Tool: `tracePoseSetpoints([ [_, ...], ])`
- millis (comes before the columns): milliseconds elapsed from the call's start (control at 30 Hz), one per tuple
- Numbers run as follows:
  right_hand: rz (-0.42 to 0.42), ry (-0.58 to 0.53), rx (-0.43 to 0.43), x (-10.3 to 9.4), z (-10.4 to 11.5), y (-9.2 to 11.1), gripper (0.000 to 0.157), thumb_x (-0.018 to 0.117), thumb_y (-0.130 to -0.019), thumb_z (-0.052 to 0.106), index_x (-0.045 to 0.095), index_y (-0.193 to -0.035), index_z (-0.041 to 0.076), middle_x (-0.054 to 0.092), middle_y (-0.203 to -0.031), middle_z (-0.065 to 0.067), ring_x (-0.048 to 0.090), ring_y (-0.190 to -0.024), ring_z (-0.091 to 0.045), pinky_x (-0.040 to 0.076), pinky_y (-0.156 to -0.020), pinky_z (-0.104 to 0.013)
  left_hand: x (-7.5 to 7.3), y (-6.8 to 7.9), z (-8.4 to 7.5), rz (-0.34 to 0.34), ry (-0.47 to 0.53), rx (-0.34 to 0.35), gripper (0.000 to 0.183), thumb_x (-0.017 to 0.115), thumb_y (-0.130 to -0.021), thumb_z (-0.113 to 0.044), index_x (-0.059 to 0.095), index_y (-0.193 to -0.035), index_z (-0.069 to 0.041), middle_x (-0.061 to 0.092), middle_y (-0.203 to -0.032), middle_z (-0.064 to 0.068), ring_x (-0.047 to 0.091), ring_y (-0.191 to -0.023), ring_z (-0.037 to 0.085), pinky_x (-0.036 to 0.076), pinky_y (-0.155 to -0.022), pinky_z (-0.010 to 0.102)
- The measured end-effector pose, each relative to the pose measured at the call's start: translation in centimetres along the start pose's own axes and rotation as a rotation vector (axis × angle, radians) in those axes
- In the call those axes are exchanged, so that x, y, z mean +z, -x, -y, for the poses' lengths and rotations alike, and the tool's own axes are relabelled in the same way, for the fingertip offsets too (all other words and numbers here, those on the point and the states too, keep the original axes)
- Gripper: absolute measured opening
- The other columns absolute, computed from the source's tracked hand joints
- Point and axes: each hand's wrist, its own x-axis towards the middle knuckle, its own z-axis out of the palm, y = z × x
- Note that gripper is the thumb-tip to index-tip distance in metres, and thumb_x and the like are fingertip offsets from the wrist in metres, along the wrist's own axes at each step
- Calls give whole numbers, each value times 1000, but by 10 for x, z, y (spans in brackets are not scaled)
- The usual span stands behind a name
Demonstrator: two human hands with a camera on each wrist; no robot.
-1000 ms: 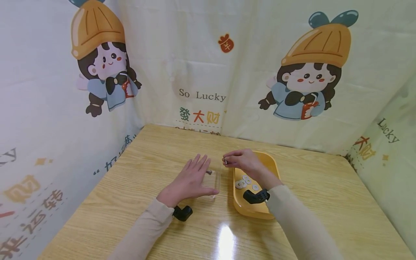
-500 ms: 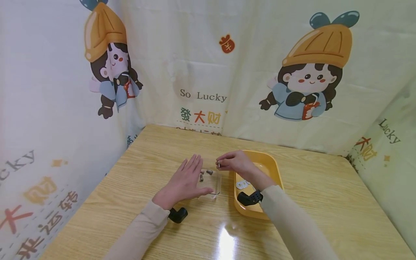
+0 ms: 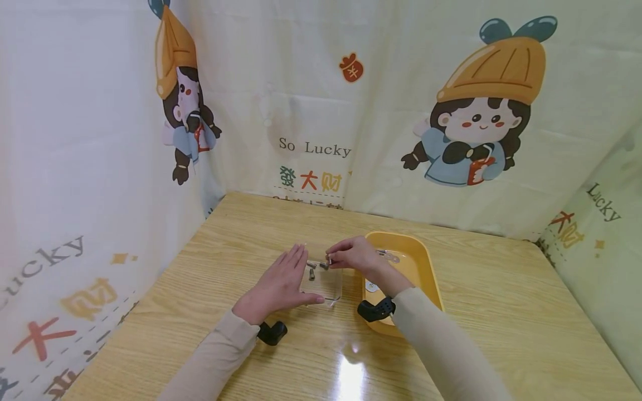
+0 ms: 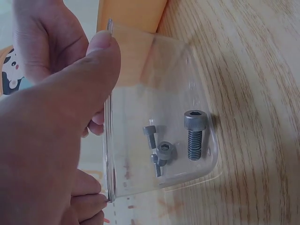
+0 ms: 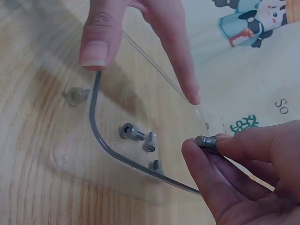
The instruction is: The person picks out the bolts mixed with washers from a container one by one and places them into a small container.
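My left hand (image 3: 278, 284) lies across the top of a clear plastic box (image 3: 326, 289), fingers straight and thumb spread. In the right wrist view its thumb presses on the rim. Inside the box lie several socket-head bolts (image 4: 194, 136), one bigger than the others in the left wrist view. My right hand (image 3: 353, 256) pinches another bolt (image 5: 206, 142) between thumb and fingers, close over the right far edge of the box. The bolt's threaded end points out from the fingertips.
A yellow tray (image 3: 408, 273) stands right of the box, partly under my right forearm. Flat washers (image 3: 371, 285) lie in it, with small metal pieces (image 3: 388, 256) towards its far end. A printed curtain (image 3: 311, 100) hangs behind the wooden table (image 3: 261, 223).
My right hand has moved left with its bolt, from the tray's edge to above the box. My left hand has shifted slightly left, uncovering more bolts. The left curtain has moved rightward.
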Motion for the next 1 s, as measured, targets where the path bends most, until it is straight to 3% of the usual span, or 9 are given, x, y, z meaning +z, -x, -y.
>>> tracePoseSetpoints([
  [167, 11, 29, 3, 3, 1, -1, 26, 57, -97, -1, 64, -118, -15, 68, -117, -26, 69, -106, -39, 59, -90, -39, 0, 0, 0, 12, 5, -1, 113, 59, -83, -74, 23, -155, 5, 19, -164, 21, 18, -153, 33, 22, -124, 49],
  [467, 31, 91, -3, 3, 2, 1, 25, 59, -96, -2, 66, -117, -12, 69, -114, -28, 72, -101, -32, 57, -92, -42, 1, 0, -1, 20, 29, -10, 112, 61, -83, -72, 22, -155, 5, 18, -164, 21, 17, -154, 32, 21, -124, 49],
  [1000, 14, 53, 9, -9, 7, 3, 24, 57, -98, 0, 65, -118, -9, 64, -124, -31, 69, -108, -36, 57, -94, -41, 0, -1, 0, 22, 28, -9, 113, 59, -83, -74, 22, -155, 5, 18, -164, 21, 16, -154, 33, 20, -124, 49],
])
